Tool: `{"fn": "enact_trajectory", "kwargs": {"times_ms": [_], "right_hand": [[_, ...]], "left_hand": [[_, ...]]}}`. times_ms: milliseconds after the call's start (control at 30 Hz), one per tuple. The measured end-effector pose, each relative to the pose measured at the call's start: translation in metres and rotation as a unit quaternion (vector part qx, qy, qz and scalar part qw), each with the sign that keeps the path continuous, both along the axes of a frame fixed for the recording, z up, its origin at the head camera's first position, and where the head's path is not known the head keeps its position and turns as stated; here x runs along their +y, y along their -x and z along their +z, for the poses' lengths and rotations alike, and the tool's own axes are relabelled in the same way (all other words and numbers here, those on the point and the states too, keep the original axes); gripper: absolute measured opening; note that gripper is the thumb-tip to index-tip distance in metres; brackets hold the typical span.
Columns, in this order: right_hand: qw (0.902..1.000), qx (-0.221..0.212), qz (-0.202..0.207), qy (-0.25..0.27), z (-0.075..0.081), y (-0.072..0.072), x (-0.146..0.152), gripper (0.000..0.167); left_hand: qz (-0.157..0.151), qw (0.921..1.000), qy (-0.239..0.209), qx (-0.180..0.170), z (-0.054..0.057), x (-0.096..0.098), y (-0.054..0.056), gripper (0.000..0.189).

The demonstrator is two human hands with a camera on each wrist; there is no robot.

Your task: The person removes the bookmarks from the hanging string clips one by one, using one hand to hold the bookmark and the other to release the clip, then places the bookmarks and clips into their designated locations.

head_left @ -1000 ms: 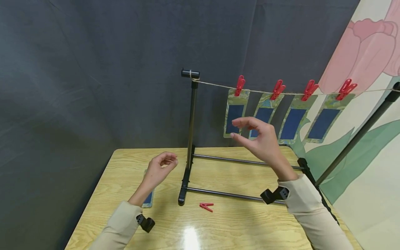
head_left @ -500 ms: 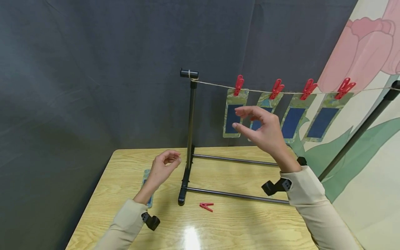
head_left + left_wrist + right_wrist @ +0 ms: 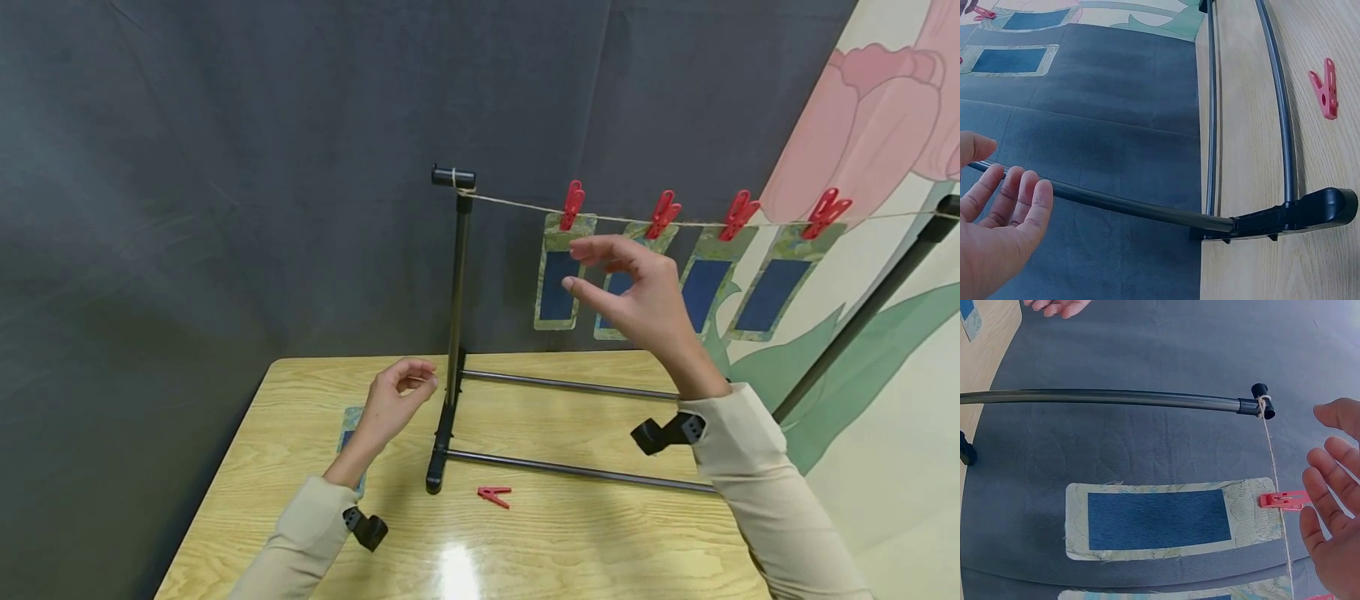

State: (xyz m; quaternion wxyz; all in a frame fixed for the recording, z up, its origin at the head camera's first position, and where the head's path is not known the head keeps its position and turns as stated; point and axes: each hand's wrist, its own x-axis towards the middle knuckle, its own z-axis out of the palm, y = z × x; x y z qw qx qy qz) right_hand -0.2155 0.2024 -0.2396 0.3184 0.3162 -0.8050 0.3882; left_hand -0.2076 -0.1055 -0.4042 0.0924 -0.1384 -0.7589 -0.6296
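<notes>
My right hand point(image 3: 637, 292) is raised in front of the hanging cloths, thumb and fingers apart and holding nothing. Behind it, a small cloth point(image 3: 557, 287) with a dark blue middle and patterned green border hangs from a thin string point(image 3: 517, 202) by a red clothespin point(image 3: 572, 205). In the right wrist view that clothespin point(image 3: 1284, 500) is beside the fingers. Lower down, my left hand point(image 3: 390, 404) hovers left of the black stand's post point(image 3: 458, 300), fingers loosely bent around nothing. Another such cloth point(image 3: 350, 421) lies on the table, partly hidden by the left forearm.
Several more cloths point(image 3: 776, 292) hang farther right, each under a red clothespin. One loose red clothespin point(image 3: 494, 497) lies on the wooden table point(image 3: 405, 542), in front of the stand's lower bar point(image 3: 577, 471). A dark curtain point(image 3: 300, 167) hangs behind; a painted wall point(image 3: 892, 375) is at the right.
My right hand has risen and shifted slightly right in front of the cloths. My left hand has moved a little right and up, closer to the post. Both stay without anything in them.
</notes>
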Motion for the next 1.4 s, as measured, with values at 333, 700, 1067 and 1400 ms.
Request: {"fn": "enact_trajectory", "kwargs": {"times_ms": [333,700,1067,1400], "right_hand": [[1.0,0.006,-0.004,0.004,0.014,0.002,0.002,0.039],[0.9995,0.0,0.002,0.032,0.027,0.007,0.003,0.04],[0.9993,-0.009,-0.015,0.032,0.035,0.015,0.003,0.038],[0.9981,-0.027,-0.032,0.045,0.045,0.023,0.005,0.036]], "left_hand": [[0.006,1.0,0.003,0.005,0.004,0.007,0.005,0.02],[0.01,0.9999,-0.012,0.006,0.036,0.021,-0.014,0.021],[-0.007,0.9984,-0.056,-0.009,0.035,0.025,-0.008,0.021],[-0.011,0.995,-0.098,-0.017,0.01,0.03,0.021,0.026]]}}
